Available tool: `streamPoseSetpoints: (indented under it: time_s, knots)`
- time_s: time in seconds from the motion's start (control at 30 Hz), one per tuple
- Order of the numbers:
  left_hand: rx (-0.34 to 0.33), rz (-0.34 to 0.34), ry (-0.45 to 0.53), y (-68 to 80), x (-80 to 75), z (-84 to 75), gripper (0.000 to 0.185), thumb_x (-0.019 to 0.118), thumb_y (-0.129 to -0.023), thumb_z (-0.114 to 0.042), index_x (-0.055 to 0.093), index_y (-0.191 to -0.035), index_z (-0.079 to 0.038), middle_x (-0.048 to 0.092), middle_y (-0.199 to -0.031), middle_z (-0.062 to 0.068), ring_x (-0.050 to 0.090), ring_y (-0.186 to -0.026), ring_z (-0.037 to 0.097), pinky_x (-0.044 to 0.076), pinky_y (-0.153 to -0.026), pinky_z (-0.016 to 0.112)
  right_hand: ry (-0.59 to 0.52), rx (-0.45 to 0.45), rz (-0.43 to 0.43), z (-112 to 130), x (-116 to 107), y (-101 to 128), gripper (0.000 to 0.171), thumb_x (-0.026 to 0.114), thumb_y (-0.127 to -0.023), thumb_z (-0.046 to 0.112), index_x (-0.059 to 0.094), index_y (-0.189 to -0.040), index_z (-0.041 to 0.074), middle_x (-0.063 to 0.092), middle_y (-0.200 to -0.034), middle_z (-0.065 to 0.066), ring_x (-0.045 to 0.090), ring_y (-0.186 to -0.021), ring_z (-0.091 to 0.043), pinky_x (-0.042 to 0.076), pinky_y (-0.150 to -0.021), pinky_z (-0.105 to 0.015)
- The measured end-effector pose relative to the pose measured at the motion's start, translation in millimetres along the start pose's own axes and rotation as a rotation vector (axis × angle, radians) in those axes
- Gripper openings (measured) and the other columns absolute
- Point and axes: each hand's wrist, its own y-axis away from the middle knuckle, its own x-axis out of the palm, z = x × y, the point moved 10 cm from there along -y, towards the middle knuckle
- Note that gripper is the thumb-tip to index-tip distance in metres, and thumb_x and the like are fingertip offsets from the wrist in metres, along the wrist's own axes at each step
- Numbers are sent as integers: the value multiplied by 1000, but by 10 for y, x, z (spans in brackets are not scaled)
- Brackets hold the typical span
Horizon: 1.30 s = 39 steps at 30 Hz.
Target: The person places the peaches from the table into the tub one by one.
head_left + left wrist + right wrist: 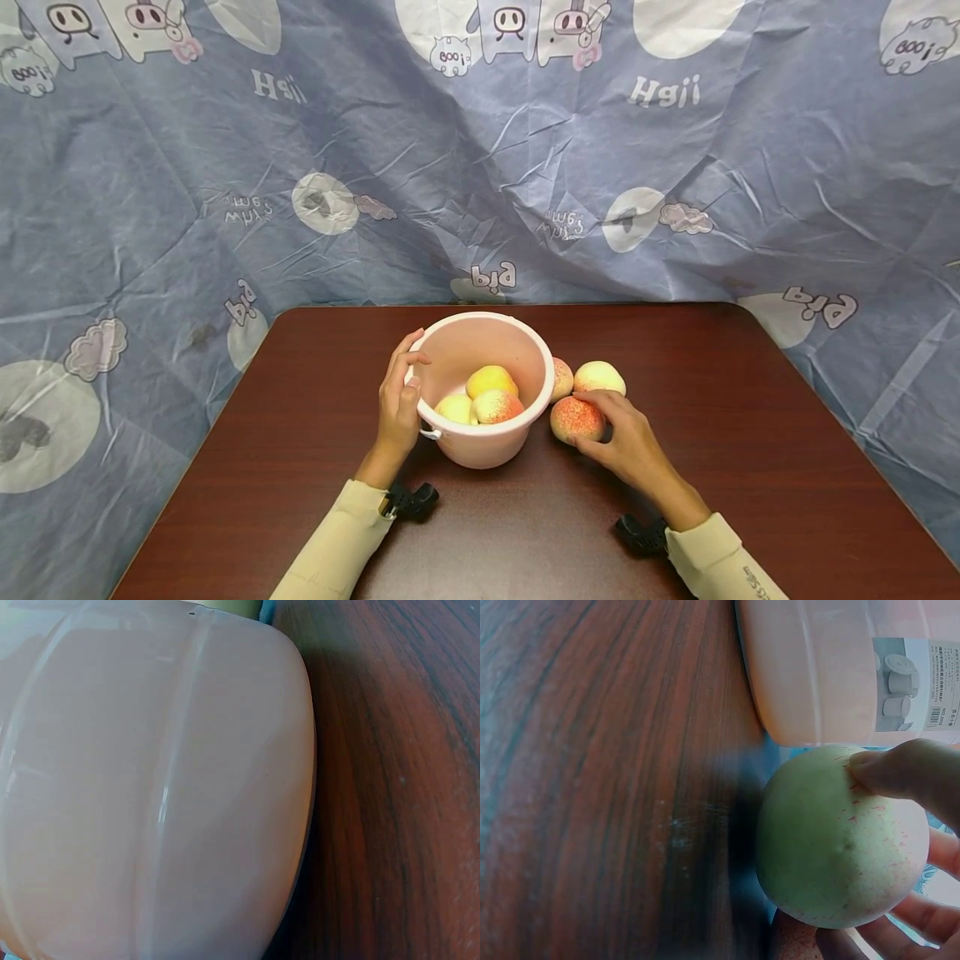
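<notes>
In the head view a pale pink bucket [480, 450] stands tilted toward me on the table. My left hand [397, 404] holds its left rim, fingers over the edge. Inside lie a yellow peach [491, 381], a red-speckled peach [498, 407] and a pale yellow one [453, 408]. Right of the bucket, my right hand [633, 442] grips a red-orange peach [577, 420] between thumb and fingers; the right wrist view shows that peach's greenish side [832, 840]. Just behind it are a cream peach [600, 377] and a reddish peach [561, 380], partly hidden by the bucket.
The dark brown wooden table [675, 350] ends at a blue printed cloth [480, 167] hanging behind it. A white handle joint [431, 433] sticks out at the bucket's left. A printed label [911, 686] is on the bucket's side in the right wrist view.
</notes>
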Motion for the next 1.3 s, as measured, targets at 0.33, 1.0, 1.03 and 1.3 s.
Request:
streamPoseSetpoints:
  time_s: [0.33,1.0,1.03,1.3]
  knots:
    - [5,2,3,-2,-3,-11,38,37,-87,-28,57,-103,0,47,-142,13,44,-131,30,33,-105,45,-12,-13,-26,27,-63,-28,60,87,-63,11,65,-118,7,64,-116,-4,59,-103,-18,36,-86,-10]
    - [8,-2,-2,-5,-9,-5,37,36,-87,-28,58,-103,-3,47,-142,13,43,-131,30,33,-106,44,-39,-1,-32,61,-174,-95,61,87,-63,11,64,-120,12,62,-115,0,58,-92,-13,47,-73,-17]
    - [10,-2,0,-5,-10,-9,37,36,-87,-28,58,-103,-3,48,-142,13,43,-131,30,33,-106,45,-44,-1,-36,68,-183,-98,62,87,-63,10,64,-120,12,62,-115,0,58,-91,-13,47,-73,-16]
    - [13,3,16,-5,-1,-10,40,36,-88,-28,56,-102,4,47,-140,21,43,-131,31,33,-106,45,-63,23,-49,102,-271,-139,64,88,-62,9,63,-121,12,61,-115,0,59,-94,-11,48,-74,-14]
